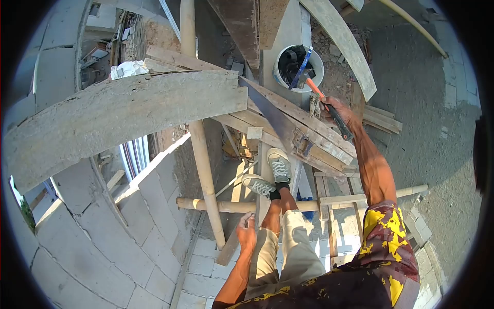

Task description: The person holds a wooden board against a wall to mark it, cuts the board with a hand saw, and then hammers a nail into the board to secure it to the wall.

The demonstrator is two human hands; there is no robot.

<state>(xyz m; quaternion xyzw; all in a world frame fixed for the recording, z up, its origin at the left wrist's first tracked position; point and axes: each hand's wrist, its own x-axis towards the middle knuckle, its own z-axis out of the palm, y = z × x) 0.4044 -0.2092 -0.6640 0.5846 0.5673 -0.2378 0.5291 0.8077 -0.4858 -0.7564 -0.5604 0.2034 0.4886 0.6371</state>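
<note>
My right hand (343,110) is wrapped around the black grip of a hammer (315,87) with an orange shaft. The hammer's head is at the near rim of a white bucket (320,72), which holds dark items and a long blue tool (302,68). Below and left of that hand, a handsaw (270,116) lies across wooden planks (314,123), its blade pointing up and left. Down by my left knee, my left hand (247,232) is closed with curled fingers; whatever may be inside is hidden.
A long grey board (128,100) crosses the left side. Bamboo poles stand upright (206,180) and run crosswise (231,206) by my legs. My shoes (278,165) rest on a narrow plank above a lower level. Block walls (103,226) rise left; a rendered wall (411,129) stands right.
</note>
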